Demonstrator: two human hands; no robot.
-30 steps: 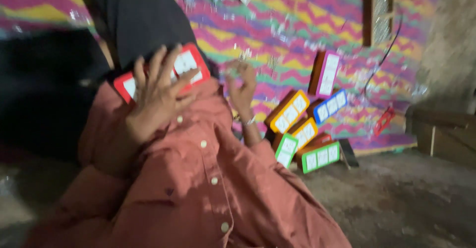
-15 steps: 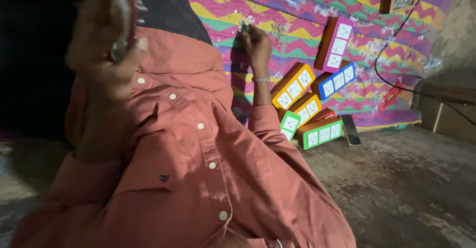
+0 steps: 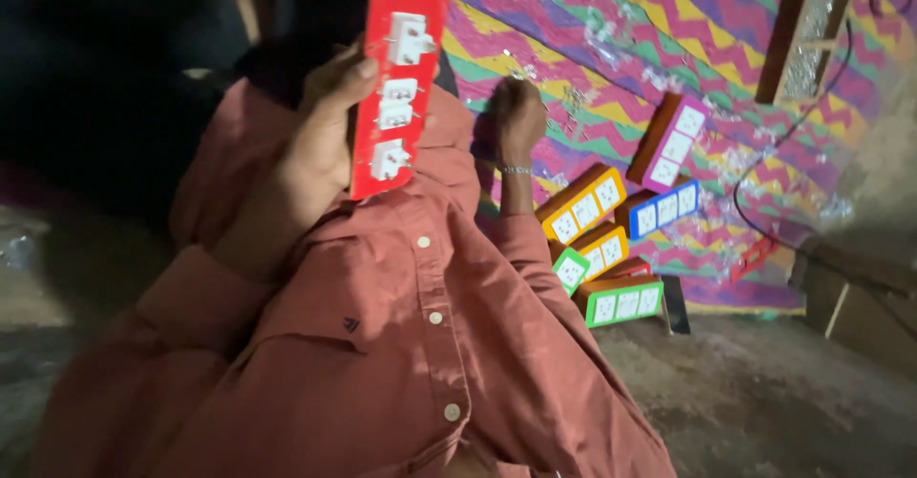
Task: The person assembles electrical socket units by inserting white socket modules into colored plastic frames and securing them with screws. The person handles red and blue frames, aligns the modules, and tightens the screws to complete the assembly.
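Against zigzag cloth (image 3: 611,48), left hand (image 3: 320,158) fingers (image 3: 355,69) clasp red socket board (image 3: 394,86).

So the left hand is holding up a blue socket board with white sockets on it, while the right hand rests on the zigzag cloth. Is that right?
Not quite: the socket board is red, not blue. The head view shows the left hand holding it upright, white sockets facing the camera. The right hand does rest on the zigzag cloth. A blue board lies in the pile further right.

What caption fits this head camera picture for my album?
Left hand holds up a red socket board; right hand rests on the zigzag cloth.
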